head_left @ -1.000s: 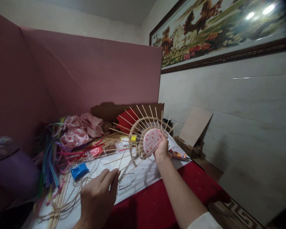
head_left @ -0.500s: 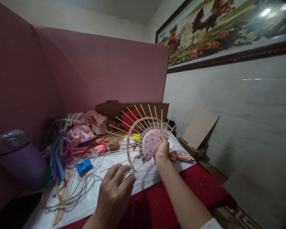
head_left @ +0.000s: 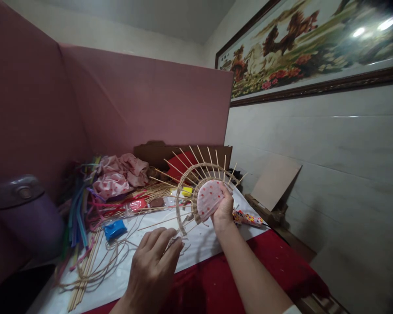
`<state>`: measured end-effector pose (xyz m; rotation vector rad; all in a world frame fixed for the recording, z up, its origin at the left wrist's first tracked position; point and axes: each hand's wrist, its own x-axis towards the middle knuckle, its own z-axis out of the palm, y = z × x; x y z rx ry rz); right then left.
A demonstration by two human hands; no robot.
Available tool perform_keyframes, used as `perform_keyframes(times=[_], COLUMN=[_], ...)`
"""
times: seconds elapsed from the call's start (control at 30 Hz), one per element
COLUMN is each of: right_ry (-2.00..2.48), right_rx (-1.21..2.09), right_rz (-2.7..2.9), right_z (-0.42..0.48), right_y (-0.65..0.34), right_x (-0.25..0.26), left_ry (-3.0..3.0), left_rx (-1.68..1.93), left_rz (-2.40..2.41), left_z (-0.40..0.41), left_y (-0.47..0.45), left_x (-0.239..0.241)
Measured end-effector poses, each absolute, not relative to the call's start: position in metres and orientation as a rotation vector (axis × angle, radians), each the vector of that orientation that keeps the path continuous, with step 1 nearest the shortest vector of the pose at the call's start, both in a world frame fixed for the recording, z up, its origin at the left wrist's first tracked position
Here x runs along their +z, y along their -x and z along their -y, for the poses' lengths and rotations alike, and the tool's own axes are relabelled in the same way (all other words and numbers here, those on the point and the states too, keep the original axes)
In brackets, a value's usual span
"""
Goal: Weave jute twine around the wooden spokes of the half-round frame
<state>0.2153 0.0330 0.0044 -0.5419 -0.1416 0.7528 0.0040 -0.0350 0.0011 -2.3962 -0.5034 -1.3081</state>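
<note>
A half-woven fan of thin wooden sticks and brown twine spreads out above the table, with a pink dotted fabric centre (head_left: 209,199). My right hand (head_left: 224,211) is closed round the right side of this centre, thumb on the fabric. The sticks radiate up and left, crossed by an inner woven band and a wider outer twine ring (head_left: 180,198). At the ring's lower end, my left hand (head_left: 157,257) is pinched on the twine (head_left: 173,240), whose frayed ends show by the fingertips. Part of the twine is hidden by the fingers.
Loose sticks and looped twine (head_left: 109,266) lie at the left of the white sheet, near a blue packet (head_left: 114,229). Pink dotted cloth (head_left: 118,176), pipe cleaners (head_left: 77,213) and a purple flask (head_left: 29,218) stand farther left. A red cloth (head_left: 265,266) covers the table's front.
My left hand has shifted slightly left and down, with the twine still at its fingertips. The fan and my right hand stay almost in place. The camera view has tilted a little.
</note>
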Motion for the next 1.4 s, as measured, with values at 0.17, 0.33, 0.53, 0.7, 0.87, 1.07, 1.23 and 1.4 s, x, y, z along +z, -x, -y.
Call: perform_keyframes(times=[0.17, 0.33, 0.53, 0.7, 0.87, 1.07, 1.23, 1.4], right_ry=[0.529, 0.494, 0.490, 0.493, 0.496, 0.427, 0.415, 0.446], right_rx=[0.783, 0.788, 0.757, 0.744, 0.750, 0.797, 0.838, 0.880], right_rz=[0.145, 0.170, 0.203, 0.241, 0.323, 0.306, 0.285, 0.322], right_z=[-0.033, -0.032, -0.028, -0.025, -0.024, -0.031, -0.039, -0.041], right_y=[-0.215, -0.214, -0.208, -0.198, -0.188, -0.171, -0.162, -0.158], right_x=[0.004, 0.007, 0.010, 0.020, 0.040, 0.050, 0.044, 0.037], left_ry=[2.390, 2.390, 2.415, 2.340, 2.270, 2.232, 2.261, 2.253], left_rx=[-1.300, -1.265, -1.438, -1.214, -1.153, -1.192, -1.341, -1.417], left_rz=[0.479, 0.522, 0.608, 0.843, 0.906, 0.852, 0.834, 0.787], left_z=[0.033, 0.041, 0.046, 0.027, 0.011, 0.001, -0.013, -0.022], left_y=[-0.003, -0.007, -0.002, 0.006, 0.007, 0.013, 0.025, 0.029], left_x=[0.003, 0.003, 0.026, 0.053, 0.063, 0.059, 0.045, 0.028])
